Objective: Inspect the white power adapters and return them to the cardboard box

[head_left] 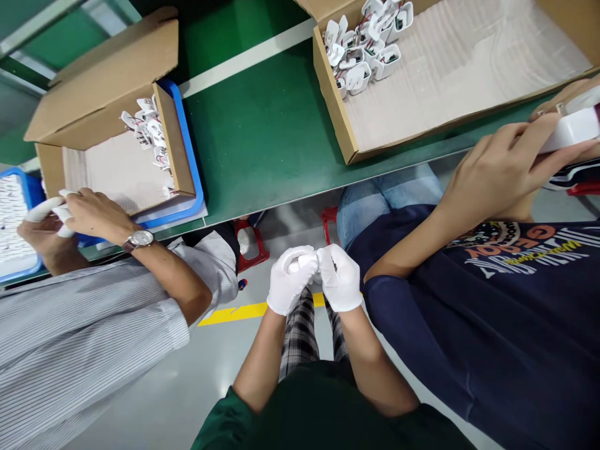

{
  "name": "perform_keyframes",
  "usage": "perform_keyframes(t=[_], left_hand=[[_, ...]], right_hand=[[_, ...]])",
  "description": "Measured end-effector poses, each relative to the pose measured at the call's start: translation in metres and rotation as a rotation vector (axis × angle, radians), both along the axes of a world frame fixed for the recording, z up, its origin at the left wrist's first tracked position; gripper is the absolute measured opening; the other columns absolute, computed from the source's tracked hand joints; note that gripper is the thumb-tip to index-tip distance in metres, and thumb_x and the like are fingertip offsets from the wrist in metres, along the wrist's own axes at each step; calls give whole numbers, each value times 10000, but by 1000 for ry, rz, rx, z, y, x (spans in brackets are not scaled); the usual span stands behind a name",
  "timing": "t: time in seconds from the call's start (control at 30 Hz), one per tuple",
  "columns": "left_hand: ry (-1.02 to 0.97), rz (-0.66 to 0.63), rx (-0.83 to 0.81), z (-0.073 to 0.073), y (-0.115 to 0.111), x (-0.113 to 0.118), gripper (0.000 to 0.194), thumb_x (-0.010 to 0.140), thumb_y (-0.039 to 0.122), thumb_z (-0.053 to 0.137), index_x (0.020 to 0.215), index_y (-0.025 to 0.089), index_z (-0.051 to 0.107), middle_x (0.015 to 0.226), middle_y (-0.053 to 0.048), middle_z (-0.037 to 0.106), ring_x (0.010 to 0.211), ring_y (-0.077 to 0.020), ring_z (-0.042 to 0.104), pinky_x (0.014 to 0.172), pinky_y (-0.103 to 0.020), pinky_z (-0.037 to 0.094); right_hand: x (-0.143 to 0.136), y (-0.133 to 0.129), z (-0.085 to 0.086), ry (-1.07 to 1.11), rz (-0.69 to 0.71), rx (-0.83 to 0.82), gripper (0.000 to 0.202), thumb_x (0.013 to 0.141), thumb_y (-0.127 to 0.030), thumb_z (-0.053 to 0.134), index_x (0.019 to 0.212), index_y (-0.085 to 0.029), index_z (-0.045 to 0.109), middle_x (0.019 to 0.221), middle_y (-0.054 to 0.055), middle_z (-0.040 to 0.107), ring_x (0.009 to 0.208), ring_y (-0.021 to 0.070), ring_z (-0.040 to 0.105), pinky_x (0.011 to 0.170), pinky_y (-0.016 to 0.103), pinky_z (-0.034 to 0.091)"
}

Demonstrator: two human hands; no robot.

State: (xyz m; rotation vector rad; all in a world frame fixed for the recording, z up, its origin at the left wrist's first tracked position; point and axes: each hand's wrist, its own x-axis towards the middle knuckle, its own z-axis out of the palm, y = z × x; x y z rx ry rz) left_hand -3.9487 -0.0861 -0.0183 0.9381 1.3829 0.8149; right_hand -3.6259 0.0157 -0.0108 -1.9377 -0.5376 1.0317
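Both my hands wear white gloves and meet in front of my body, below the bench edge. My left hand point(291, 281) is closed, its fingers curled inward. Against its fingertips, my right hand point(343, 278) is closed too, thumb and fingers pinched together. Whatever lies between the fingertips is too small and too white against the gloves to make out.
Co-workers sit close on both sides, a striped sleeve point(164, 328) left and a navy shirt point(422, 350) right. On the green bench point(262, 137), two cardboard boxes point(185, 150) point(334, 103) hold white wired parts point(360, 75). Red stools point(255, 247) stand beneath.
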Motion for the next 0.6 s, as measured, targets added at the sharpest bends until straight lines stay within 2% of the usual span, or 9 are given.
perform_keyframes(t=[0.13, 0.2, 0.3, 0.37, 0.43, 0.47, 0.53, 0.57, 0.6], left_hand=[[-58, 60, -35, 4, 3, 8, 414, 743, 507, 782, 966, 162, 735, 944, -84, 750, 519, -88, 560, 458, -231, 465], [-73, 84, -51, 4, 3, 10, 443, 725, 523, 792, 962, 153, 732, 931, -89, 752, 521, -89, 564, 461, -230, 469], [-79, 102, -65, 0, 1, 10, 447, 720, 526, 795, 964, 156, 736, 983, -104, 753, 600, -112, 616, 502, -228, 495], [-60, 110, -64, -2, 0, 10, 423, 733, 515, 789, 955, 159, 741, 1009, -108, 751, 681, -133, 653, 559, -233, 527], [-38, 115, -56, -4, -2, 10, 399, 746, 503, 782, 945, 159, 745, 1008, -108, 750, 749, -150, 671, 624, -245, 550], [-35, 116, -52, -4, -2, 10, 393, 750, 501, 779, 943, 161, 746, 1006, -105, 749, 770, -154, 675, 649, -250, 556], [-36, 116, -45, -4, -2, 11, 387, 754, 502, 776, 940, 165, 745, 1010, -99, 748, 802, -156, 678, 684, -251, 559], [-38, 120, -46, -4, -2, 11, 388, 756, 507, 774, 938, 165, 744, 1004, -95, 747, 801, -153, 676, 683, -245, 558], [-44, 127, -53, -3, -2, 12, 396, 756, 514, 771, 939, 164, 741, 983, -89, 746, 777, -145, 670, 658, -236, 552]], right_hand=[[1, -1, 9, -138, 65, 168, 684, 702, -379, -185, 564, -362, 485, 486, -6, 552, 1022, 163, 721, 546, 324, 571], [2, -2, 14, -242, 13, 247, 651, 694, -378, -192, 628, -385, 455, 518, 6, 549, 1161, 121, 656, 677, 296, 598], [7, -7, 12, -365, -58, 315, 548, 723, -406, -102, 744, -379, 444, 568, 12, 487, 1210, 176, 629, 924, 387, 586], [12, -10, 7, -378, -13, 392, 542, 748, -442, -74, 783, -377, 463, 574, 6, 459, 1160, 210, 643, 984, 427, 549], [16, -12, 2, -321, 133, 488, 605, 757, -485, -106, 784, -388, 491, 538, 5, 438, 1100, 219, 650, 938, 436, 544], [16, -12, 2, -266, 265, 509, 684, 740, -526, -166, 763, -394, 505, 510, 12, 424, 1069, 226, 652, 888, 441, 547], [13, -11, 5, -134, 599, 458, 891, 625, -603, -350, 680, -402, 516, 456, 32, 376, 979, 245, 661, 770, 448, 543], [10, -11, 8, -96, 725, 412, 955, 554, -614, -422, 632, -402, 506, 432, 39, 331, 910, 248, 664, 717, 444, 535], [7, -10, 12, -102, 772, 376, 964, 523, -611, -452, 593, -400, 487, 416, 42, 267, 836, 244, 660, 682, 433, 527]])
